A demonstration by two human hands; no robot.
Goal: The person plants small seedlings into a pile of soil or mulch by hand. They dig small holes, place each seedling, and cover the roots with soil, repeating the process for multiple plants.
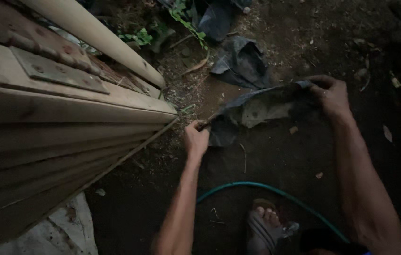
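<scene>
A dark, dirty plastic sheet (262,109) is stretched just above the bare soil between both hands. My left hand (195,139) pinches its near-left corner, close to the corner of the wooden structure. My right hand (331,96) grips the sheet's far-right edge, fingers curled over it. The sheet sags in the middle and a paler patch shows on it.
A weathered wooden plank structure (58,118) with rusty metal plates fills the left. A pale pipe (101,38) leans over it. More crumpled dark plastic (240,61) and green weeds (181,19) lie beyond. A green hose (276,193) curves past my sandalled foot (264,229).
</scene>
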